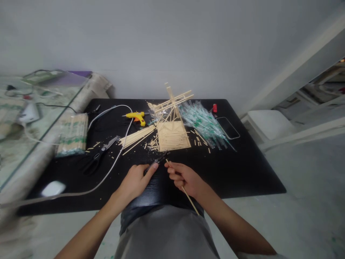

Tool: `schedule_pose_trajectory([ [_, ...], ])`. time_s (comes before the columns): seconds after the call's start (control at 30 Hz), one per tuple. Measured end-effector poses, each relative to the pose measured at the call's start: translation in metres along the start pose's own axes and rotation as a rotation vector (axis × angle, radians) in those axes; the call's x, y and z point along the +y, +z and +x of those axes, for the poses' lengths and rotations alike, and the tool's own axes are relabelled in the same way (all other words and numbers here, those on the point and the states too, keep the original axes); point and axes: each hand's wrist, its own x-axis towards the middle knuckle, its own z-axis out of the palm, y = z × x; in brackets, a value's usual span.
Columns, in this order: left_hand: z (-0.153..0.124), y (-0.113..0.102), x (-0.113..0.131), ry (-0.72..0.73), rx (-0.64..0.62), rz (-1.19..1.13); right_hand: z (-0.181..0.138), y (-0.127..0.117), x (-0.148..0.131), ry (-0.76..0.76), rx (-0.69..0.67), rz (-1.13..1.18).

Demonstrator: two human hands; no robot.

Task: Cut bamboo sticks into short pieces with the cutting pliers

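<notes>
My left hand (138, 178) is closed around a pair of dark pliers (161, 158), whose jaws point up and to the right. In my right hand (185, 176) is a thin wooden stick (191, 201), pinched near its upper end. That end is close to the jaws, and the stick's lower end slants down toward my lap. Just beyond both hands lies a flat square panel of wooden sticks (174, 140). A frame of glued-looking sticks (174, 102) rises behind it. Loose sticks (140, 136) lie left of the panel.
On the black table (231, 176) are a yellow glue gun (137, 116), black scissors (101, 154), a white cable (118, 158) and a packet of sticks (72, 135). Green-and-white wrappers (203, 120), a phone (228, 127) and a small red object (215, 108) lie at the right.
</notes>
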Motion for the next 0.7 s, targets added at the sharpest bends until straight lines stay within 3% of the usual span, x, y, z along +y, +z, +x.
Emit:
schedule_pose_trajectory([
  [0.2,0.001,-0.008,-0.002,-0.022,0.019,-0.018,-0.003,0.004,0.000,-0.044,-0.021,-0.054],
  [0.43,-0.005,-0.004,-0.005,0.089,0.080,0.138,-0.004,0.002,0.005,-0.139,-0.020,-0.174],
  [0.7,-0.009,0.003,-0.005,0.109,0.119,0.298,-0.007,0.003,0.010,-0.206,-0.018,-0.295],
])
